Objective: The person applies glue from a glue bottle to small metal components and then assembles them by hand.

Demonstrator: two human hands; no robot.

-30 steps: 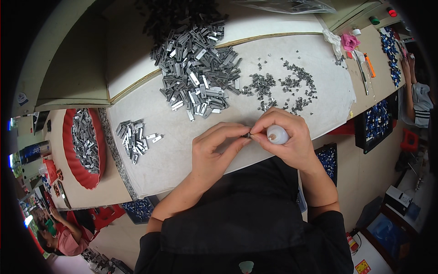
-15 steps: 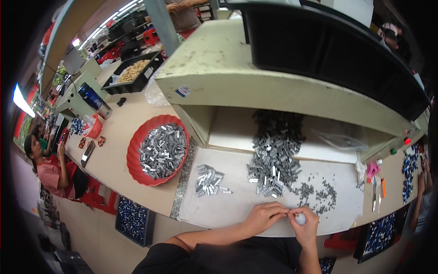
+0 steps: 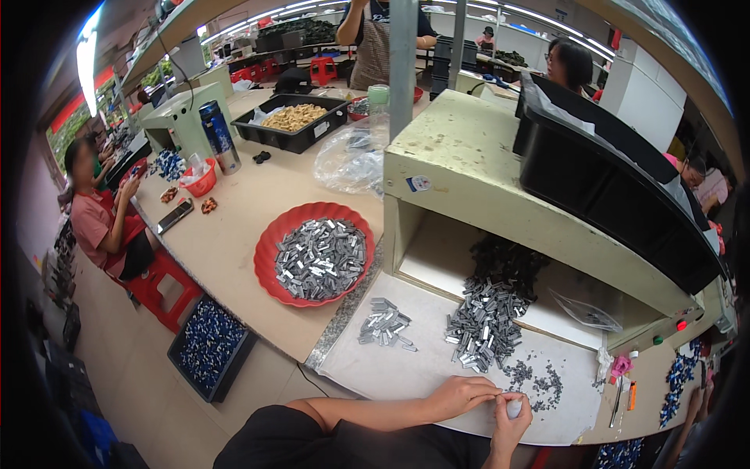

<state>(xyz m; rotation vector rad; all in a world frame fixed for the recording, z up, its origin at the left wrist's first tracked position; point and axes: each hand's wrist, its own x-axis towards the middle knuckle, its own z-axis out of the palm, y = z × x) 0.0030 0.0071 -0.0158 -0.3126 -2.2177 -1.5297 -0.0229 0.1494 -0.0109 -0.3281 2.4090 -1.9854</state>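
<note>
Many metal pieces [image 3: 486, 328] lie heaped far, a smaller pile [image 3: 384, 322] at left; which is done is unclear. Near, my left hand [image 3: 461, 396] pinches something indistinct; my right hand [image 3: 509, 428] grips a white bottle [image 3: 513, 408].

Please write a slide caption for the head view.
Left hand beside right hand, which holds a whitish bottle, near a pile of grey parts.

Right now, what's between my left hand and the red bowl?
From your left hand, the head view shows a small pile of grey pieces on the white sheet, then a speckled strip beside the red bowl.
</note>
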